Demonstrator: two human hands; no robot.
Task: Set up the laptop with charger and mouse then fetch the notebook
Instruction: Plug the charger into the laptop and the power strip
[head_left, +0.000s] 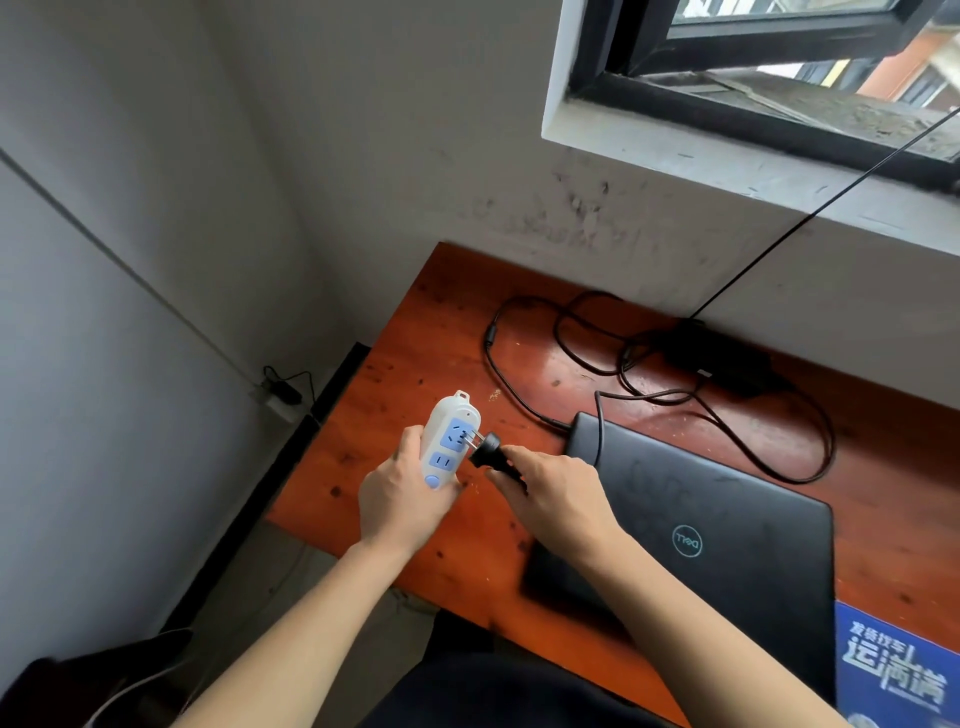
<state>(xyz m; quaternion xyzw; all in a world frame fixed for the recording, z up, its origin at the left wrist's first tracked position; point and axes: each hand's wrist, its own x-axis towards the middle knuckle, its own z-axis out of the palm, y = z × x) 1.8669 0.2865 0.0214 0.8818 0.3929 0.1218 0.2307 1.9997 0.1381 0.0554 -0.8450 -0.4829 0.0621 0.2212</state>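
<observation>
Pinching a black plug (485, 451) between thumb and fingertips, right hand (553, 501) closed around its body, back of the hand up, wrist bent slightly toward the left; metal prongs aimed at the upper blue socket, tips touching or just short of it, which of the two could not be told; forearm stretched in from the lower right, crossing the near corner of the laptop (717, 535).

Wrapped around the lower end of a white power strip (448, 441), left hand (400, 499) held it raised above the table (415, 332), tilted, blue socket faces turned toward the right hand, a round blue button at the thumb end; forearm bare, reaching in from the lower left.

Lay closed on the orange-brown table, black lid up, round "DELL" badge read upside down from this side; charger cable (519, 395) plugged in at the far left corner, looped loosely across the tabletop to the black charger brick (722, 364) near the wall under the window sill (727, 171).

Showed at the lower right edge, just beside the laptop: a blue printed sheet (893, 670) bearing large white Chinese characters, partly cut off by the frame, not fully readable.
</observation>
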